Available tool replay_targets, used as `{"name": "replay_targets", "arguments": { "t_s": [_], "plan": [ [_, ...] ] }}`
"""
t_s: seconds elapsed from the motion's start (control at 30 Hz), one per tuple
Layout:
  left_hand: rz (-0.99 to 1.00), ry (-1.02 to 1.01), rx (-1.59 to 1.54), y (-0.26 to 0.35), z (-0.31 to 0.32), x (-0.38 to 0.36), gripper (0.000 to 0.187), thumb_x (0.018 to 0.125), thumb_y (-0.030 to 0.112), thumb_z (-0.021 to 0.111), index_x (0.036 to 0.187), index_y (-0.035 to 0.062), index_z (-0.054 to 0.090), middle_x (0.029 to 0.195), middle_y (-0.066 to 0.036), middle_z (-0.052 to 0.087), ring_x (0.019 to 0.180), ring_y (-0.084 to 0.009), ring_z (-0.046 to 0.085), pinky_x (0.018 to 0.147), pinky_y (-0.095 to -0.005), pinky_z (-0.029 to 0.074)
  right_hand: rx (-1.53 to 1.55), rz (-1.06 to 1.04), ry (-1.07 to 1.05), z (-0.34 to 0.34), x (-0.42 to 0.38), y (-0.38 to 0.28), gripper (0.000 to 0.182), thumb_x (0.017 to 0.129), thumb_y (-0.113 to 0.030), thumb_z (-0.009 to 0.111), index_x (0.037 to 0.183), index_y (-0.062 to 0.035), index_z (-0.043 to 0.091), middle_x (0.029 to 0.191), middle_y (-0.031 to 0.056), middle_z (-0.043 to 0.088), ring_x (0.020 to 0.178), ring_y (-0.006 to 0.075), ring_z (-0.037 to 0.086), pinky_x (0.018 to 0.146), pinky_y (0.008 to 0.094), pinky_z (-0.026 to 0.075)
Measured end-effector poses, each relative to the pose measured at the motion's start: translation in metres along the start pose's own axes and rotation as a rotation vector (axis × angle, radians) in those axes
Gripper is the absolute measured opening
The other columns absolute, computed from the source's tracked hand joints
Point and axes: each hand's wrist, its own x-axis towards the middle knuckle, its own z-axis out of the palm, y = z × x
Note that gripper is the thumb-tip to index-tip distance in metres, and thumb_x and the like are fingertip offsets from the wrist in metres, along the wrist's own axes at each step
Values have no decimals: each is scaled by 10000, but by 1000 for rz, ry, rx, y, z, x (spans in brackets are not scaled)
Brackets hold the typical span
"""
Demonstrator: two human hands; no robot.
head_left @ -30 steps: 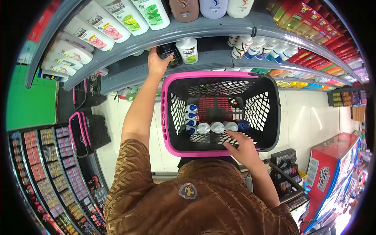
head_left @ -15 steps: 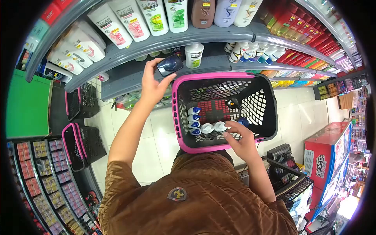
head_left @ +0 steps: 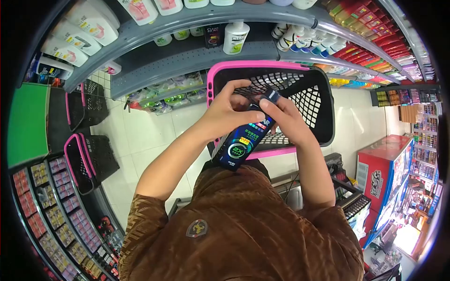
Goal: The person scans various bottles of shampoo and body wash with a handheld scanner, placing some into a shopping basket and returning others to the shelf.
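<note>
A dark blue shampoo bottle with a CLEAR label, a green "2X" ring and a yellow sticker is tilted over the near side of a black shopping basket with a pink rim. My left hand is closed around the upper part of the bottle, thumb lying across its front. At the top end, my right hand grips beside the dark cap. Both hands and the bottle hide most of the basket's inside.
Ahead, a grey shelf holds a white pump bottle, a dark box and several other bottles. More black baskets stand on the left floor. A red cabinet is at right.
My left hand has brought the dark bottle from the shelf edge to above the basket, its label now showing. My right hand has risen from inside the basket onto the bottle.
</note>
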Motion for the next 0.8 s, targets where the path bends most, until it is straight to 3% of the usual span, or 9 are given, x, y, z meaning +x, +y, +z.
{"name": "replay_targets", "arguments": {
  "t_s": [0.13, 0.2, 0.27, 0.33, 0.4, 0.5, 0.6, 0.67, 0.8],
  "plan": [
    [35, -121, 136, -12, 2, 19, 1045, 778, 199, 899, 1564, 20, 234, 1072, -162, 707, 1001, -213, 686, 915, -345, 516, -1, 61, 26, -17, -6, -2, 342, 968, -387, 686, 1015, -50, 717, 709, -31, 626, 560, 31, 538, 464, 193, 378],
    [65, -120, 93, -20, 4, 25, 1001, 796, 225, 886, 1563, 19, 277, 1129, -183, 700, 1068, -232, 676, 950, -349, 506, -47, 37, 137, -26, -5, 1, 312, 950, -340, 712, 1013, -34, 722, 713, -23, 641, 550, 38, 549, 466, 197, 389],
    [339, 56, 453, -36, -5, 34, 805, 838, 260, 851, 1488, 31, 435, 1183, -182, 689, 1131, -249, 655, 976, -354, 496, -98, -5, 188, -43, 1, 14, 375, 923, -384, 724, 1077, -41, 712, 745, -19, 647, 583, 50, 570, 494, 193, 419],
    [290, 230, 458, -52, -23, 33, 558, 861, 226, 800, 1339, 38, 585, 1291, -200, 639, 1271, -306, 580, 1084, -426, 428, -98, -8, 243, -60, 8, 28, 378, 918, -365, 724, 1085, -28, 685, 789, -7, 647, 604, 52, 571, 489, 200, 432],
    [479, 461, 922, -80, -43, 31, 630, 831, 140, 772, 1399, 30, 523, 1389, -267, 540, 1336, -407, 500, 1130, -461, 385, -182, 7, 326, -78, 22, 49, 341, 890, -301, 755, 1047, -4, 698, 787, 26, 674, 691, 78, 624, 617, 238, 490],
    [446, 636, 1192, -114, -40, 24, 715, 811, 66, 722, 1469, 48, 444, 1496, -333, 389, 1366, -498, 419, 1150, -489, 363, -450, 14, 294, -102, 66, 117, 489, 793, -366, 786, 1139, -32, 693, 775, 100, 695, 737, 181, 685, 672, 329, 529],
    [316, 637, 969, -163, -42, 30, 771, 815, 53, 697, 1517, 78, 378, 1567, -360, 249, 1381, -534, 382, 1152, -512, 356, -662, 66, 215, -94, 96, 157, 565, 760, -405, 781, 1213, -84, 677, 833, 168, 720, 816, 278, 723, 752, 386, 554],
    [303, 676, 1014, -164, -37, 31, 729, 811, 45, 688, 1490, 75, 422, 1573, -350, 261, 1372, -536, 392, 1142, -518, 370, -706, 40, 177, -80, 123, 201, 588, 766, -386, 764, 1258, -81, 658, 1015, 200, 737, 980, 362, 716, 877, 427, 553],
    [269, 721, 1100, -160, -32, 32, 618, 808, 52, 685, 1404, 82, 523, 1575, -314, 293, 1336, -501, 455, 1086, -492, 439, -766, -6, 61, -53, 163, 277, 567, 798, -313, 759, 1288, -51, 644, 1069, 236, 724, 1045, 368, 703, 922, 431, 540]
  ]
}}
